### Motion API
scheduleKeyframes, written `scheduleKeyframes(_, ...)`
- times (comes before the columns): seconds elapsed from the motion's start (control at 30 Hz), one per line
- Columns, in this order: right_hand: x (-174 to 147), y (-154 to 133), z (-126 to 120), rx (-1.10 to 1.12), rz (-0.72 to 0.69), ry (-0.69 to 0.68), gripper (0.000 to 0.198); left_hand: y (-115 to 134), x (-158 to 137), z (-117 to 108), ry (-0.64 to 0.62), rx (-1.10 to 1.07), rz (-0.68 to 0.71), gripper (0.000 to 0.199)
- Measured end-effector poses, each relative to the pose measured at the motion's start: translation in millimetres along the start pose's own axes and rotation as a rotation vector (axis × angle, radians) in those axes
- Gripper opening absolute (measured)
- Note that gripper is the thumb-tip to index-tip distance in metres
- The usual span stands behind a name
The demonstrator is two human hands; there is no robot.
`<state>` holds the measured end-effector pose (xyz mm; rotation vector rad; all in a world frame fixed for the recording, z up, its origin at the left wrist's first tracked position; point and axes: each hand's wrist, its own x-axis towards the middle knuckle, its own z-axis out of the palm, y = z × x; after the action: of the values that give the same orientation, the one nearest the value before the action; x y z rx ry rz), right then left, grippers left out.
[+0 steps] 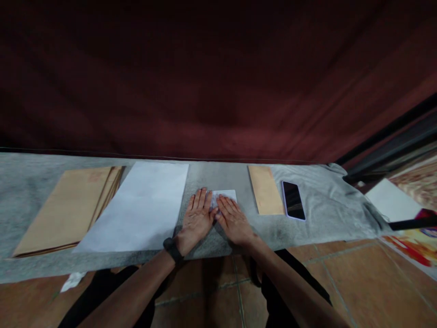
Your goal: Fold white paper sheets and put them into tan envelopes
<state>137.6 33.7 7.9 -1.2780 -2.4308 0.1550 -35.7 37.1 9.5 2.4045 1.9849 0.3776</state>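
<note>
A small white piece of folded paper [224,193] lies on the grey cloth in front of me, partly covered by my hands. My left hand [198,214], with a dark band at the wrist, rests flat over the paper's left side, fingers stretched out. On its right part lies my right hand [234,221], also flat with fingers extended. The thumbs meet near the paper's lower edge. Left of my hands is a large white sheet [139,205]. To the right lies a small brown envelope [266,190].
Several large brown envelopes [64,205] are stacked at the far left. A phone [293,200] with a pale purple case lies right of the small envelope. Grey cloth [331,205] covers the narrow surface. A dark red curtain [205,91] hangs behind it.
</note>
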Motion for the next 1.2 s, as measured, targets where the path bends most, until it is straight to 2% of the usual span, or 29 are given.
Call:
scheduleKeyframes(0.17,-4,7,6,-0.059,0.038,-0.011,0.054,-4,0,2,0.042,-0.048,0.001,0.056)
scheduleKeyframes(0.53,1,26,3,-0.14,0.171,-0.085,0.056,-8,3,1,0.102,-0.076,-0.036,0.06)
scheduleKeyframes(0.63,2,25,2,-0.141,0.174,-0.083,0.055,0,-2,-3,0.127,-0.096,0.044,0.059)
scheduleKeyframes(0.73,2,23,2,-0.14,0.185,-0.077,0.055,9,-10,-5,0.091,-0.13,0.191,0.057)
scheduleKeyframes(0.8,2,23,2,-0.143,0.192,-0.076,0.055,13,-14,-4,0.066,-0.129,0.224,0.057)
scheduleKeyframes(1.2,9,29,0,-0.167,0.287,-0.095,0.057,-3,-6,-3,0.007,-0.075,0.032,0.064)
